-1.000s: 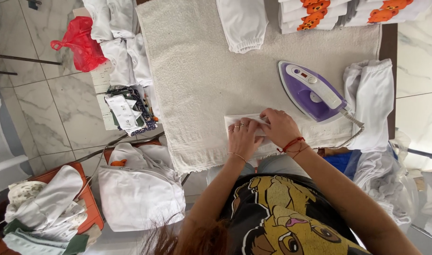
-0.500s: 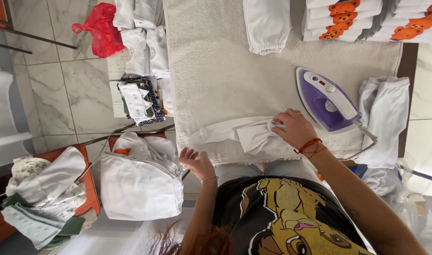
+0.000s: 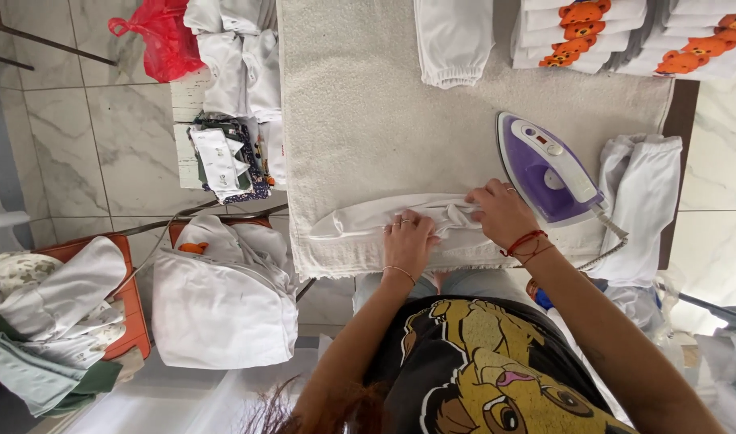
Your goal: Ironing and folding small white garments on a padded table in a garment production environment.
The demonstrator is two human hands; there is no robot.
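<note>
A small white garment (image 3: 384,219) is laid lengthwise on the near edge of the beige towel-covered ironing surface (image 3: 368,120), just left of the purple steam iron (image 3: 545,169). It is pressed flat by the left hand (image 3: 410,239), fingers spread. Its right end is pinched by the right hand (image 3: 503,210), close to the iron's heel. Vs 0.5 s ago: the left hand, then off at the table edge, has been brought onto the cloth, which is now stretched out & smoothed. W/ ref. to the iron: folded white pants (image 3: 452,36) behind-left, printed stacks (image 3: 573,32) behind, more white garments (image 3: 645,193) right.
</note>
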